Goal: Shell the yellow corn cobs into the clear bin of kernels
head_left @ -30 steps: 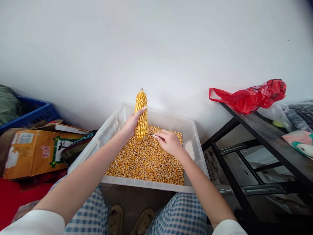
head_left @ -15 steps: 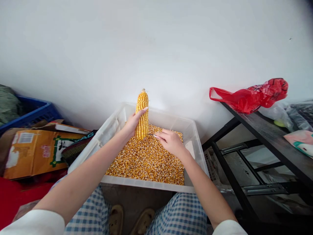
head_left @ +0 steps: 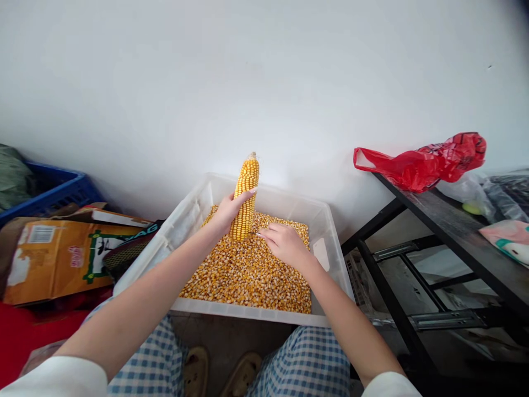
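An ear of corn (head_left: 247,179), its yellow kernels in close rows, leans slightly right above the bin. My left hand (head_left: 228,213) is wrapped round its middle, thumb across the front. My right hand (head_left: 285,242) is closed in a pinch at the lower right of the ear. From its fingertips a thin metal tool (head_left: 253,233) points at the base of the ear; most of it is hidden by the fingers. Below both hands, loose corn kernels (head_left: 252,281) cover the floor of a translucent plastic bin (head_left: 248,313).
Left of the bin lie a flattened cardboard box (head_left: 61,259) and a blue crate (head_left: 78,190). To the right stands a black metal-framed table (head_left: 450,226) bearing a red plastic bag (head_left: 430,162). A white wall (head_left: 256,82) rises behind the bin.
The ear has shifted a little right and down and tilts more to the right. My left hand moved with it. My right hand has dropped slightly, still by the ear's base.
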Available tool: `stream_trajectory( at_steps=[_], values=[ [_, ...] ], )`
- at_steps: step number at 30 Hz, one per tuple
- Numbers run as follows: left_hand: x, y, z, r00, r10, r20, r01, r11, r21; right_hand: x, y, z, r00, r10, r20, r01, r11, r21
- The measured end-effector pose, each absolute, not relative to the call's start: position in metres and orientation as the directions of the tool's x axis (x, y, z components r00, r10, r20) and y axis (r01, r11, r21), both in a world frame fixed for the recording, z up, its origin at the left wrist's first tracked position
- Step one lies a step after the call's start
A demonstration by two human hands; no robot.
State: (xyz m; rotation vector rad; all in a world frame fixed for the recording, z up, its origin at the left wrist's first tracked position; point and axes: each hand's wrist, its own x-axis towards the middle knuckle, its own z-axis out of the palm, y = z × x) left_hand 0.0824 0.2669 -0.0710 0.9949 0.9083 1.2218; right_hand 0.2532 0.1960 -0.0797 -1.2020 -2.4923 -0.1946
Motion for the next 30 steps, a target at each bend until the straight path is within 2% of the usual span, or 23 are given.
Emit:
stream_trajectory(
  at_steps=[4,9,12,18,24,30],
  values=[
    [0.082,0.271,-0.075,0.104,0.992,-0.066,-0.336,0.097,0.937,0.250,0.198,-0.087,-0.546,0.734,0.404,0.798,0.602,-0.017],
    [0.077,0.278,-0.075,0.090,0.985,-0.149,-0.542,0.174,0.822,0.244,0.196,-0.089,-0.457,0.758,0.466,0.835,0.546,-0.069],
    [0.076,0.279,-0.073,0.097,0.981,-0.168,-0.607,0.192,0.772,0.240,0.195,-0.091,-0.413,0.763,0.498,0.844,0.526,-0.106],
    [0.076,0.281,-0.076,0.004,0.974,-0.228,-0.644,0.177,0.744,0.229,0.194,-0.102,-0.318,0.767,0.557,0.828,0.510,-0.230],
    [0.071,0.284,-0.074,0.015,0.971,-0.238,-0.638,0.192,0.745,0.242,0.195,-0.087,-0.295,0.761,0.578,0.775,0.544,-0.320],
    [0.070,0.281,-0.064,0.079,0.980,-0.183,-0.617,0.193,0.763,0.253,0.196,-0.074,-0.376,0.749,0.545,0.792,0.565,-0.230]
  ],
)
